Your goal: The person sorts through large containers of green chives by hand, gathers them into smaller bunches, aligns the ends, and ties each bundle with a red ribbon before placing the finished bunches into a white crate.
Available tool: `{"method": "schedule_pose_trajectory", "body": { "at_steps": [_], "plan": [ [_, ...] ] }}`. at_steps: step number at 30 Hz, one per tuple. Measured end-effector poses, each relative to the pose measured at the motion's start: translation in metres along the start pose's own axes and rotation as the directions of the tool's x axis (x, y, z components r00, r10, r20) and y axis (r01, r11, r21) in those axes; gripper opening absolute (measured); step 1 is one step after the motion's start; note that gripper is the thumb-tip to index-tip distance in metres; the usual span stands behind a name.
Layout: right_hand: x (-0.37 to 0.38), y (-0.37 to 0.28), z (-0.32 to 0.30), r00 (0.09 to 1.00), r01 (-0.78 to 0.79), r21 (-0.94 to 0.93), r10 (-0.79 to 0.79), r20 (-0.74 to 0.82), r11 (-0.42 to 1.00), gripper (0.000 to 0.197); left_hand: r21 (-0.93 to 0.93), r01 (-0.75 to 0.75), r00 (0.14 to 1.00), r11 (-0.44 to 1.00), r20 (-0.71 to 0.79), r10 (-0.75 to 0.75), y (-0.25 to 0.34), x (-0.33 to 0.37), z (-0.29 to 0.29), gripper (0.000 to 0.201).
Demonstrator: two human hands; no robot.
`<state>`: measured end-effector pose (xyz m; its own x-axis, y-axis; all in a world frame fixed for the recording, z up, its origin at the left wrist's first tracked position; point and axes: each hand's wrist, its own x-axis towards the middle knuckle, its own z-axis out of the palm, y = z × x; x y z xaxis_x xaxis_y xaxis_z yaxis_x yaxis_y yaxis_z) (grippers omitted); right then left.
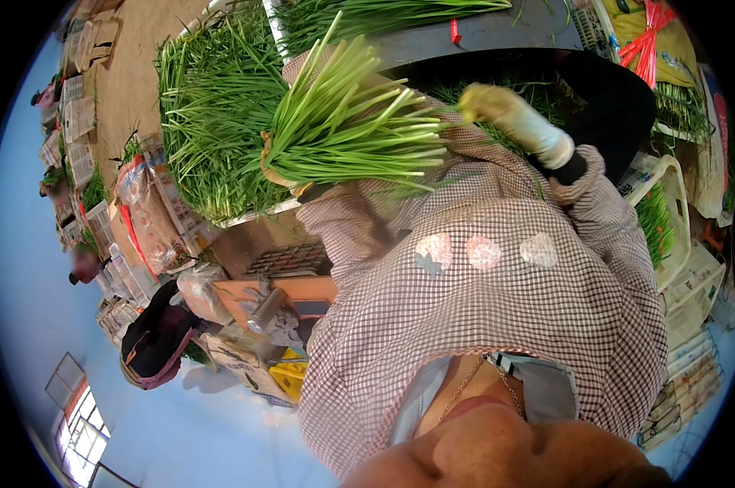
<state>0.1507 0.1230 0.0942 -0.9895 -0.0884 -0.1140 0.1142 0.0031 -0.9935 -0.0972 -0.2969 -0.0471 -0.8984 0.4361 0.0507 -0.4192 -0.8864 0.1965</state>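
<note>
A thick bunch of garlic chives (355, 130), pale stem ends fanned toward the right, lies across my left hand (271, 163). That hand wears a tan glove and is wrapped round the bunch; most of its fingers are hidden behind the leaves. My right hand (510, 118), in a yellowed white glove, is apart from the bunch, to the right of the stem ends. Its fingers look pressed together and are slightly blurred; whether a thin blade is between them is unclear. Beneath the bunch, a white crate (258, 215) is heaped with more garlic chives (213, 122).
A grey work surface (497, 32) with chives and a red tie on it stands ahead. Red ties (648, 37) hang at the far right, above a white basket (672, 211) with greens. Wrapped bundles (152, 211) and other people line the left side. An orange table (250, 301) stands lower left.
</note>
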Motion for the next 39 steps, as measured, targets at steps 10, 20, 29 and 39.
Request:
{"method": "schedule_pose_trajectory", "body": {
  "at_steps": [10, 20, 29, 39],
  "plan": [
    [0.039, -0.012, -0.001, 0.952, -0.018, -0.632, -0.179, -0.247, 0.775, 0.046, 0.256, -0.031, 0.999, 0.966, 0.015, 0.028, 0.023, 0.004, -0.005, 0.051],
    [0.059, -0.020, -0.022, 0.891, 0.351, 0.108, -0.295, -0.345, 0.930, 0.035, 0.121, -0.106, 0.976, 0.987, -0.179, 0.126, 0.022, -0.005, 0.005, 0.046],
    [0.028, 0.012, 0.051, 0.970, -0.125, 0.243, 0.068, 0.233, 0.962, 0.059, 0.397, -0.030, 0.934, 0.917, -0.315, 0.167, 0.043, -0.006, -0.015, 0.053],
    [-0.013, 0.010, 0.058, 0.904, -0.386, 0.529, 0.424, 0.054, 0.756, 0.054, 0.393, -0.130, 0.716, 0.910, -0.598, 0.361, -0.002, -0.009, 0.084, 0.056]
  ]
}}
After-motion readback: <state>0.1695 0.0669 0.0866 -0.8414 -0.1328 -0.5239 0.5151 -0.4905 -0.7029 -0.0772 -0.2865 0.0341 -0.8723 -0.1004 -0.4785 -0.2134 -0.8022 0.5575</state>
